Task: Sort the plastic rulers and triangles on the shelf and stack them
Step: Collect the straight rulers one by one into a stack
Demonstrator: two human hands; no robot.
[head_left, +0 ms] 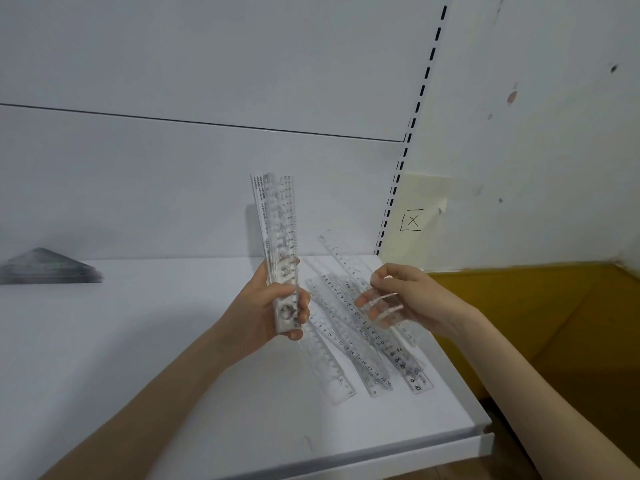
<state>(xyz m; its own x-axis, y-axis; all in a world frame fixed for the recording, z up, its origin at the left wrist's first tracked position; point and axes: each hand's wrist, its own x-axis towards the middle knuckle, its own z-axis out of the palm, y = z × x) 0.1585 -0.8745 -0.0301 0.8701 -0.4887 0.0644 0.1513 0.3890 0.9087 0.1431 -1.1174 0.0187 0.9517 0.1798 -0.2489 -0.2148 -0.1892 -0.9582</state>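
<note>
1. White shelf (242,427), front lip nearest, its corner at 5 o'clock. A brown surface (540,323) lies lower beyond its 3 o'clock edge.
2. Loose rulers (349,358) lie fanned and overlapping on the shelf near that edge. Risk: a sideways nudge could send one off the shelf.
3. Right hand (412,299), just above the fan, has its fingers curled round a single ruler (384,308). It is blurred and the hold looks light. Risk: clear, slick plastic may slip, or drag neighbours along.
4. Left hand (270,306), at 9 o'clock of the right, is wrapped round the low end of the ruler bundle (277,220), which stands nearly upright. Risk: gripped only at the bottom, the tops are already splaying; adding another could fan them or spill some.
5. Triangle stack (48,268) sits far at 9 o'clock against the back panel (207,188), well apart. Risk here looks low.
</note>
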